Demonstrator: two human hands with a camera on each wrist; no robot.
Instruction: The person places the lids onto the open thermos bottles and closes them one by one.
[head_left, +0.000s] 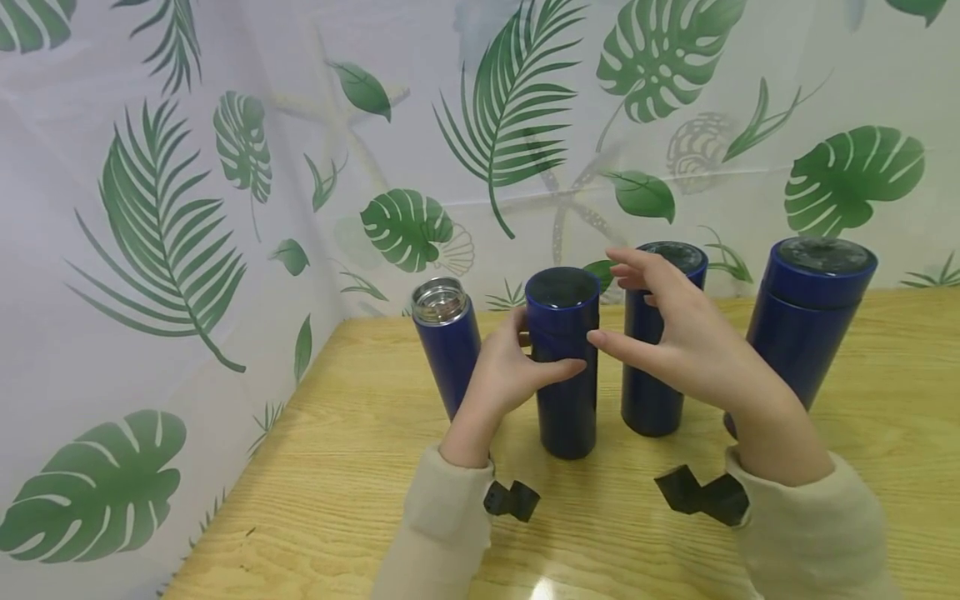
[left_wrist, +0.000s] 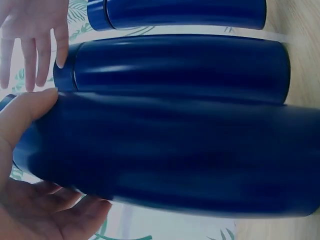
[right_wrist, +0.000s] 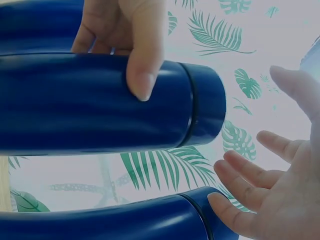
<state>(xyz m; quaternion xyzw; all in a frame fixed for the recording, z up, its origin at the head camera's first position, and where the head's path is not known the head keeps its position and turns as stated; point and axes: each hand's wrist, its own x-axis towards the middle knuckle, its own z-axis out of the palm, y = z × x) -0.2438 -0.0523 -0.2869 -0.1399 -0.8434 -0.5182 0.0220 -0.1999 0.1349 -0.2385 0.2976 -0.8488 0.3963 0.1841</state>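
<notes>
My left hand [head_left: 510,367] holds a dark blue thermos flask [head_left: 567,408] around its upper body, thumb across the front and fingers behind. The flask stands upright with its dark-topped lid [head_left: 562,287] on. Just right of that lid, my right hand [head_left: 686,337] is spread, fingers and thumb parted; in the right wrist view its fingers [right_wrist: 250,185] are apart from the lid and hold nothing. To the left stands a blue flask [head_left: 446,354] without a lid, its steel mouth [head_left: 438,300] showing. Another lidded flask [head_left: 648,400] stands behind the right hand.
A further lidded flask [head_left: 806,333] stands at the right, partly hidden by the right forearm. The wooden table [head_left: 322,500] meets a white leaf-print cloth [head_left: 285,167] behind and at the left. Black wrist devices [head_left: 513,500] hang by both sleeves.
</notes>
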